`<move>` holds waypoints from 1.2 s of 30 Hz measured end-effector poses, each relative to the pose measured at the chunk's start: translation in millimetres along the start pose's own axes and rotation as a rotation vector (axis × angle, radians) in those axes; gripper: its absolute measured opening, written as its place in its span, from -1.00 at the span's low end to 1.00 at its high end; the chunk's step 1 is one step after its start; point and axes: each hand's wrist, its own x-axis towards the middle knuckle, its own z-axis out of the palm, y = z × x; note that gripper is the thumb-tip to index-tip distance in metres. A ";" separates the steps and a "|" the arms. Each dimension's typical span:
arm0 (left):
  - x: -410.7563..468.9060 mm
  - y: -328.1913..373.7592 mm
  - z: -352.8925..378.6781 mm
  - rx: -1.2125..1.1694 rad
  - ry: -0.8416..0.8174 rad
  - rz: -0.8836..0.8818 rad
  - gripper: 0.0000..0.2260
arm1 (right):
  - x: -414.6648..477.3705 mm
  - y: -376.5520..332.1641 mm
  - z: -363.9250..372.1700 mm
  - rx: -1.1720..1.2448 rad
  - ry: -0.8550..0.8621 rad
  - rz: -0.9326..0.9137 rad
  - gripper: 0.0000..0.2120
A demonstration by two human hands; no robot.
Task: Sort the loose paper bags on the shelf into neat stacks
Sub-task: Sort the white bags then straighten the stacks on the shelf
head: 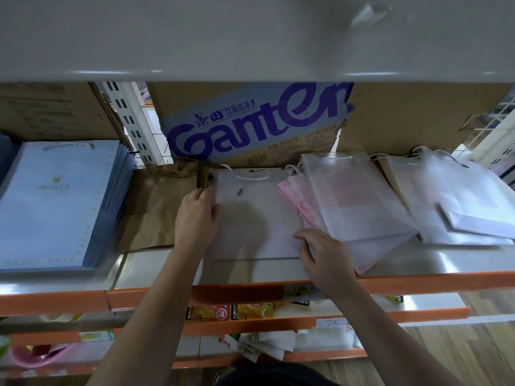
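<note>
White bag point(250, 215) lies flat on the shelf point(156, 267), just in front of the water box point(250, 126). Left hand point(196, 218) fingers curl round its left edge. Right hand point(320, 253) fingers pinch its near right corner. Pink bags point(291, 197) sit front-right of the box, blue bags point(53, 204) well left.

Orange-edged metal shelves point(418, 282) stand above a wooden floor point(446, 352).

Grey metal shelf point(156, 268), orange front lip, bags and cartons on it.
Left: stack of blue bags point(53, 207). Beside it flat brown paper bags point(156, 215), then white bag point(256, 218) at centre, touching a fanned pink and frosted pile point(354, 207); frosted bag pile point(457, 207) at right. Along the back: Ganten water carton point(250, 126) between plain cardboard boxes point(50, 110).
</note>
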 end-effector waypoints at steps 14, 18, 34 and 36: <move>-5.5 -80.5 -54.8 0.102 -0.011 -0.401 -0.38 | 76.5 -82.6 59.7 0.265 -0.262 0.003 -0.69; -5.0 -90.1 -56.6 0.045 -0.038 -0.390 -0.35 | 88.8 -114.6 86.1 0.341 -0.386 0.116 -0.60; -3.3 -117.0 -59.7 -0.257 -0.123 -0.248 -0.39 | 91.1 -145.0 116.8 0.482 -0.350 0.295 -0.48; -4.6 -118.0 -60.9 -0.244 -0.116 -0.238 -0.44 | 91.8 -145.3 118.2 0.490 -0.363 0.301 -0.46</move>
